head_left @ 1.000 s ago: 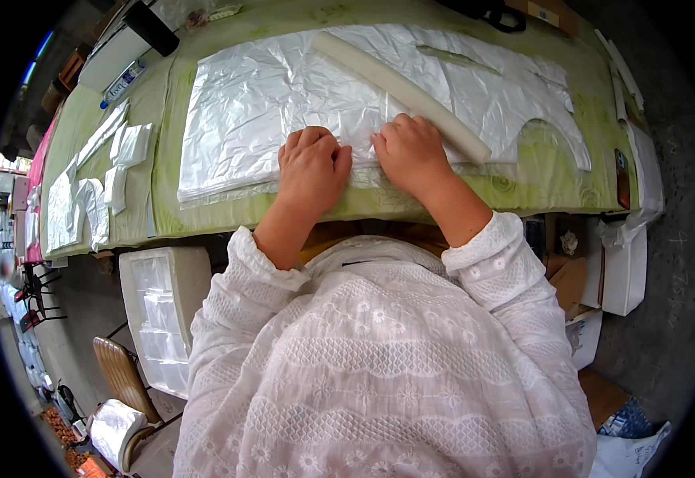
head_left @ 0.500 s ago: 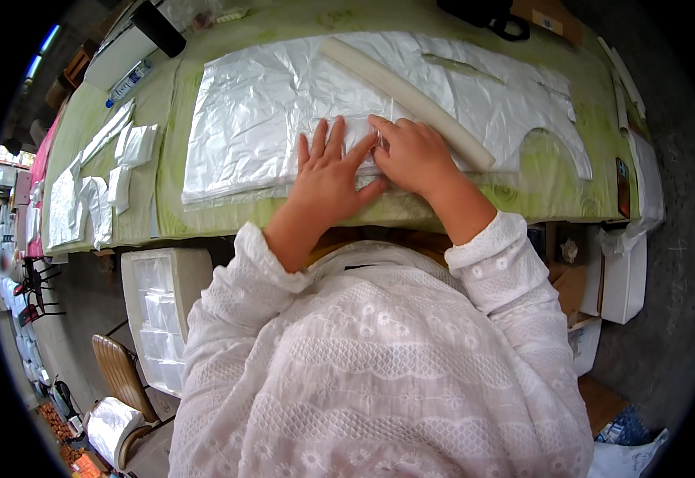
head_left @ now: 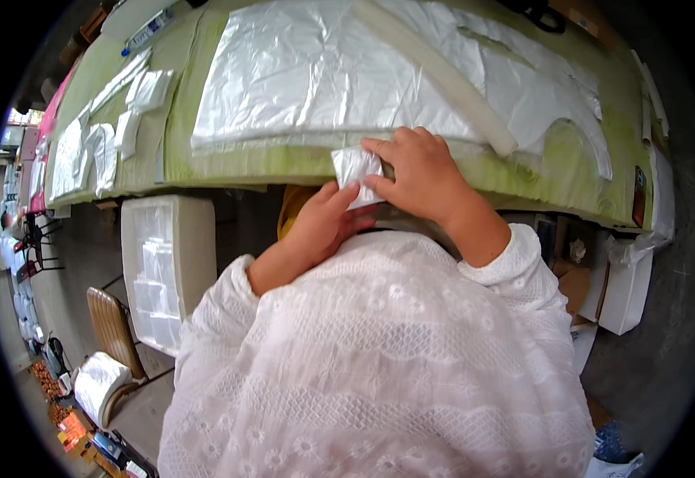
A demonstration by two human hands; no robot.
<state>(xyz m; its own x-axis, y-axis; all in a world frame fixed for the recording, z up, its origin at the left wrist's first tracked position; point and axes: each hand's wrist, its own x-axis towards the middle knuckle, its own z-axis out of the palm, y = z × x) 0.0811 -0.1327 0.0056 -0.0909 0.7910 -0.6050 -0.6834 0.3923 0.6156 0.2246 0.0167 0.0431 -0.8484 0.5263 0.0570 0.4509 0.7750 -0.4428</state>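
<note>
A small folded packet of shiny white plastic film is held at the table's near edge, between both hands. My left hand grips its lower side, thumb on top and fingers underneath. From the right, my right hand pinches it between thumb and forefinger. Beyond them, a stack of flat, thin white plastic bags lies on the table. Across it, on the slant, rests a long cream-coloured tube or bar, its near end just past my right hand.
The table has a green patterned cover. At left lie several folded white packets and cut pieces of film, with a bottle behind. A pale box holding packets stands below the edge. A phone lies far right.
Both hands have come back from the sheets to the table's near edge, where a folded packet now shows between them. The whole view has shifted, moving the table up in the picture.
</note>
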